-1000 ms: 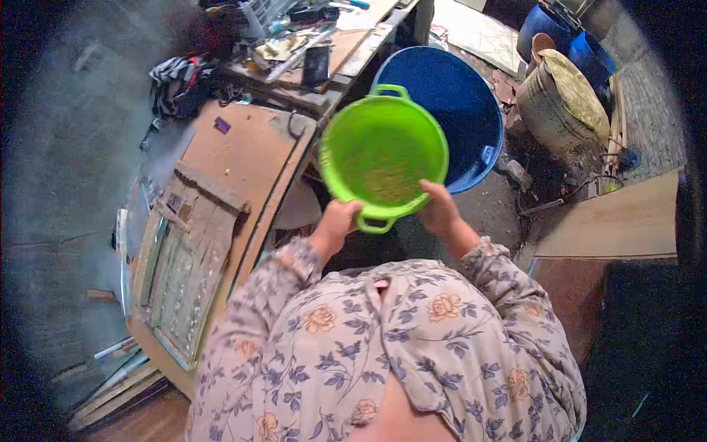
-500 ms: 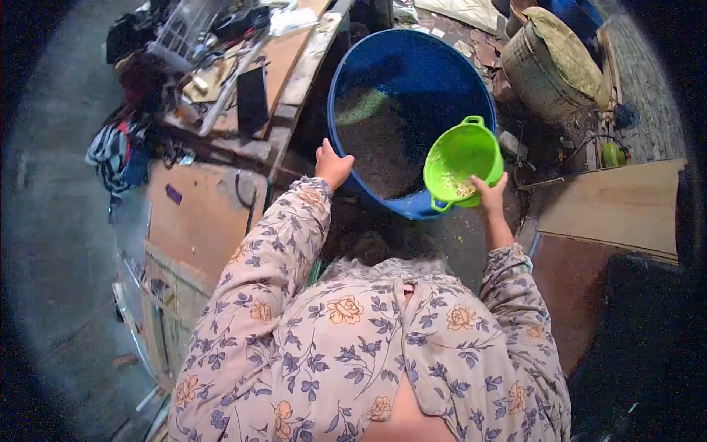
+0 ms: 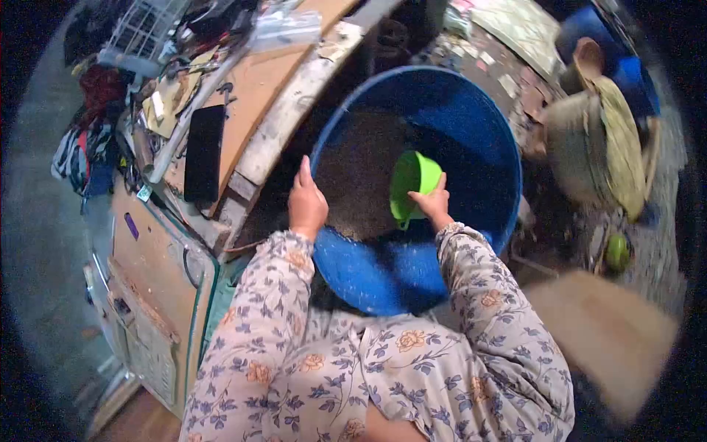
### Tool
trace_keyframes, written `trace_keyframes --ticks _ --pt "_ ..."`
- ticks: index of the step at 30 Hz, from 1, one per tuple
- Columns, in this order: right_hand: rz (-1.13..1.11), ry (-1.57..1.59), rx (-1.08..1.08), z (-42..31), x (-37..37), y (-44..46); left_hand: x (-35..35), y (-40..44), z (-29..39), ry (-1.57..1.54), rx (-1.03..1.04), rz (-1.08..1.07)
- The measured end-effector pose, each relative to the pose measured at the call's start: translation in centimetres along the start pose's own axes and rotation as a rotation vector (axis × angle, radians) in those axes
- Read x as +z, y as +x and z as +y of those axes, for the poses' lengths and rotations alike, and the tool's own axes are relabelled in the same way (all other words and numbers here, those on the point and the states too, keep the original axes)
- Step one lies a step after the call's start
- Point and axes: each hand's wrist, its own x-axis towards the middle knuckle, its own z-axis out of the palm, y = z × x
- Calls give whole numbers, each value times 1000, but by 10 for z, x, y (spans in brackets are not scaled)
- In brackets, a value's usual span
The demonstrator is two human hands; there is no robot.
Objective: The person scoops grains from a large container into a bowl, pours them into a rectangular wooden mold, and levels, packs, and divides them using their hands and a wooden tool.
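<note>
In the head view, the right hand [image 3: 437, 205] is clamped on the edge of the green plastic basin [image 3: 414, 175], tilted inside the blue barrel [image 3: 471, 110] at the frame's centre. The left hand [image 3: 306, 206] is at the barrel's left rim; whether it grips, I cannot tell. The basin looks light and fairly stiff, best held by rim or handle.

A bright green handled bowl [image 3: 407, 177] tilts steeply inside an open, round blue barrel [image 3: 464, 110].
</note>
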Motion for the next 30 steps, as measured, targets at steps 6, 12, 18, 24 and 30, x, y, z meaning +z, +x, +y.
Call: trace_keyframes --ticks 6,12,18,24,30 --pt "-63 -149 82 -38 57 116 -1 5 0 32 1 -23" --pt "-379 -327 -61 -60 146 169 -4 9 2 38 -32 -43" --pt "-635 -384 -143 -46 198 94 -6 10 7 -12 -79 -83" --pt "-895 395 216 -20 142 72 -5 9 6 17 -20 -40" --pt "-1014 1088 31 -2 55 39 -2 6 1 -14 -17 1"
